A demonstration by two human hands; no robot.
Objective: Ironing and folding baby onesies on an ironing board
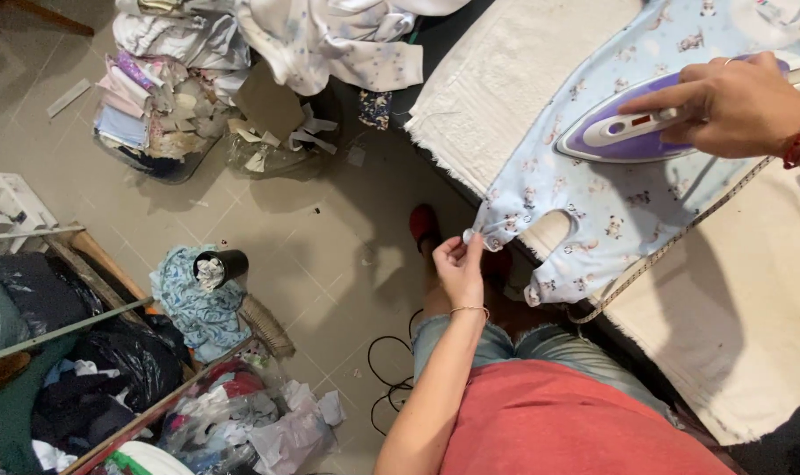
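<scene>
A light blue baby garment with small printed animals lies spread on a cream cloth-covered ironing surface. My left hand pinches the garment's corner at the surface's edge and pulls it taut. My right hand grips the handle of a purple and white iron, which rests flat on the garment at the upper right. A braided cord runs from the iron across the cloth.
Piles of folded fabric and scraps sit on the tiled floor at the upper left. A black cup stands on blue cloth. Shelves with clothes and bags fill the lower left. A black cable lies by my legs.
</scene>
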